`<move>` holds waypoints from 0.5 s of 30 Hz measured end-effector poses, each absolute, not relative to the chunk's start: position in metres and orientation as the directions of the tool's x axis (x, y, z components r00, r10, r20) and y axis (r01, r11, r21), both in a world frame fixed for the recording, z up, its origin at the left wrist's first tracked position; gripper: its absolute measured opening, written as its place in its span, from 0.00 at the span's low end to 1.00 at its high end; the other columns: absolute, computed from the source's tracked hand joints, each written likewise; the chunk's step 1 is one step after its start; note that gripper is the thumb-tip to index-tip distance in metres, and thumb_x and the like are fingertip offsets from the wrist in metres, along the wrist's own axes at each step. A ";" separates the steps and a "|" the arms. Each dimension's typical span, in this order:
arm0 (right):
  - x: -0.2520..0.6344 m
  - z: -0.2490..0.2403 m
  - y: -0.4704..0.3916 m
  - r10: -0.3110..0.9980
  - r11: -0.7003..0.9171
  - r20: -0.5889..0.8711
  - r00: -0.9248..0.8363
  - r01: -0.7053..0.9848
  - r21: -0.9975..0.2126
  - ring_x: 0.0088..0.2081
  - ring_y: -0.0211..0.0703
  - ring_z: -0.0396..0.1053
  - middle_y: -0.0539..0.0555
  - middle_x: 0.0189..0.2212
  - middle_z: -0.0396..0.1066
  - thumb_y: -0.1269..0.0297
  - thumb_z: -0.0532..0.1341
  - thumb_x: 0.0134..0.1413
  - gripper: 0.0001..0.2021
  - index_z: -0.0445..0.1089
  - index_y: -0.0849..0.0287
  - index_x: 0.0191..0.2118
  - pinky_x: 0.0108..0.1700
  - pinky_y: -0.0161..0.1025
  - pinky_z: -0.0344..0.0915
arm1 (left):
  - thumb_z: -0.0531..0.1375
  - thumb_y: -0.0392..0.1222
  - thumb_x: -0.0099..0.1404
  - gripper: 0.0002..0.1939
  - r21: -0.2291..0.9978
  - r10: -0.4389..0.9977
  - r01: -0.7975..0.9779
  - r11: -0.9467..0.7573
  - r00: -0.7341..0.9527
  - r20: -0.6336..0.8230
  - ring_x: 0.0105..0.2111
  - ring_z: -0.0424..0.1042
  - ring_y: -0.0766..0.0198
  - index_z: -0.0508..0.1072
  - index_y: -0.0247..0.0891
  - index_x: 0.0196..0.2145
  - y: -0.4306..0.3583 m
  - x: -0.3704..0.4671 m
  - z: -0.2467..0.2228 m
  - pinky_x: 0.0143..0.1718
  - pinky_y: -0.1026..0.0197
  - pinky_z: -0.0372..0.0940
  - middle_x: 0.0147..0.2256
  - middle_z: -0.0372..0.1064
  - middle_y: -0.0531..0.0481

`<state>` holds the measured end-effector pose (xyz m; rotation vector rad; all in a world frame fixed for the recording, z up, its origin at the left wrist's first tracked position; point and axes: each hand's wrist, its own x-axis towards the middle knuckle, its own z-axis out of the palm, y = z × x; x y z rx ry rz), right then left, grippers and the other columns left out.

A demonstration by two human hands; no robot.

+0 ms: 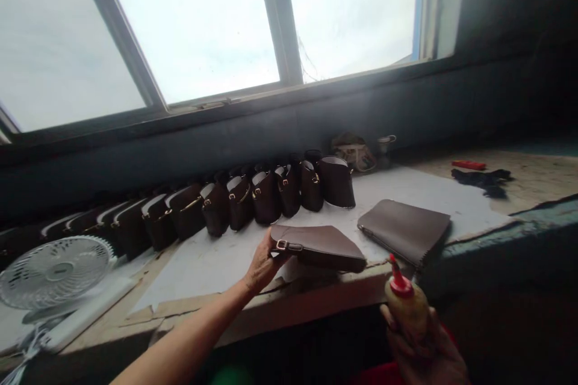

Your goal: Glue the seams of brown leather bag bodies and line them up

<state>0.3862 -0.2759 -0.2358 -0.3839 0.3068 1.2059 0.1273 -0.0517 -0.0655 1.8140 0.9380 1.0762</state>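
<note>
My left hand grips one end of a dark brown leather bag with a small gold buckle, tilted over the front edge of the bench. Its fingers are partly hidden beneath the bag. In my right hand, a yellowish squeeze bottle with a red nozzle stands upright, nozzle up and apart from the bag. A second brown bag lies flat on the white sheet, just beyond the bottle.
Several similar brown bags stand in a row along the back. On the left is a white fan. A red object and a black cloth lie at right. A bundle sits below the window.
</note>
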 end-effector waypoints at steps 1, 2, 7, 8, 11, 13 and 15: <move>0.383 -0.230 -0.274 0.842 0.319 -0.412 0.347 -0.938 -0.138 0.46 0.63 0.84 0.61 0.48 0.85 0.65 0.84 0.36 0.28 0.83 0.54 0.49 0.38 0.49 0.84 | 0.75 0.54 0.50 0.23 0.910 0.890 0.180 -0.374 0.345 0.297 0.42 0.75 0.54 0.75 0.45 0.41 -0.055 0.124 -0.066 0.50 0.53 0.71 0.39 0.77 0.52; 0.381 -0.224 -0.274 0.844 0.331 -0.390 0.369 -0.930 -0.163 0.46 0.62 0.84 0.61 0.49 0.85 0.64 0.84 0.37 0.28 0.83 0.54 0.49 0.36 0.47 0.84 | 0.75 0.55 0.50 0.25 0.922 0.902 0.166 -0.349 0.327 0.283 0.43 0.76 0.53 0.76 0.45 0.42 -0.058 0.120 -0.066 0.51 0.52 0.71 0.40 0.78 0.52; 0.376 -0.201 -0.280 0.832 0.330 -0.357 0.424 -0.897 -0.294 0.45 0.62 0.84 0.60 0.49 0.85 0.60 0.85 0.35 0.30 0.84 0.51 0.50 0.36 0.48 0.84 | 0.68 0.72 0.56 0.32 0.978 0.951 0.105 -0.178 0.273 0.144 0.39 0.79 0.50 0.80 0.41 0.44 -0.071 0.094 -0.067 0.44 0.50 0.75 0.40 0.82 0.46; 0.374 -0.196 -0.282 0.831 0.328 -0.353 0.430 -0.891 -0.314 0.44 0.61 0.84 0.60 0.49 0.85 0.59 0.85 0.35 0.31 0.84 0.51 0.51 0.36 0.48 0.84 | 0.68 0.73 0.56 0.33 0.983 0.958 0.109 -0.147 0.264 0.114 0.37 0.79 0.50 0.81 0.40 0.42 -0.073 0.088 -0.068 0.41 0.51 0.74 0.38 0.82 0.45; 0.358 -0.181 -0.283 0.844 0.332 -0.291 0.450 -0.865 -0.375 0.45 0.57 0.84 0.59 0.49 0.84 0.54 0.83 0.44 0.27 0.83 0.49 0.52 0.37 0.44 0.83 | 0.72 0.71 0.52 0.33 0.988 0.971 0.136 -0.077 0.235 0.044 0.36 0.78 0.50 0.82 0.39 0.40 -0.081 0.073 -0.070 0.39 0.53 0.73 0.36 0.82 0.45; 0.343 -0.167 -0.279 0.853 0.337 -0.249 0.459 -0.848 -0.409 0.45 0.55 0.84 0.57 0.46 0.85 0.53 0.81 0.49 0.20 0.84 0.49 0.48 0.38 0.43 0.83 | 0.75 0.67 0.49 0.32 0.986 0.967 0.162 -0.033 0.254 -0.009 0.36 0.79 0.50 0.83 0.37 0.40 -0.086 0.070 -0.072 0.40 0.53 0.72 0.37 0.83 0.43; 0.327 -0.152 -0.272 0.865 0.342 -0.196 0.462 -0.828 -0.444 0.43 0.53 0.84 0.56 0.44 0.85 0.54 0.82 0.48 0.18 0.84 0.50 0.45 0.37 0.42 0.83 | 0.76 0.64 0.48 0.30 0.981 0.954 0.193 0.004 0.294 -0.061 0.35 0.79 0.49 0.84 0.34 0.36 -0.089 0.072 -0.074 0.40 0.53 0.72 0.34 0.82 0.42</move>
